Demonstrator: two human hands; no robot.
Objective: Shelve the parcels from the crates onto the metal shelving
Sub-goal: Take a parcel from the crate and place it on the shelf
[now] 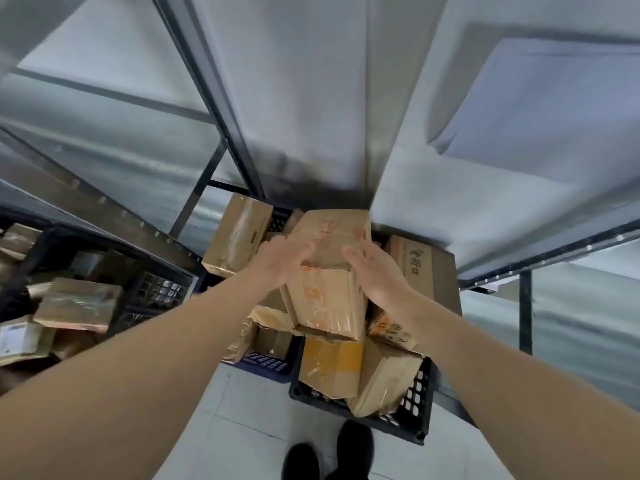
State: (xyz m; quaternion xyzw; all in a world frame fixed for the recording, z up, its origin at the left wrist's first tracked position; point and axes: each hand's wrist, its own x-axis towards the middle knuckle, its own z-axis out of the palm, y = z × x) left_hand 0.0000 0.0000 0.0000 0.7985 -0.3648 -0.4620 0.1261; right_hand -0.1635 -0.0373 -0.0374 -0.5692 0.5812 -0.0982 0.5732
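Both hands, left hand (277, 261) and right hand (375, 275), fingers spread flat, press opposite sides of a dented, tape-slick cardboard parcel (329, 271) above the black crate (415, 420); seemingly light, best gripped by its firmer edges.

your arms both reach forward and down, bare | your left hand (282, 259) fingers straight, blurred | your right hand (375, 271) fingers straight, thumb apart | palms face inward
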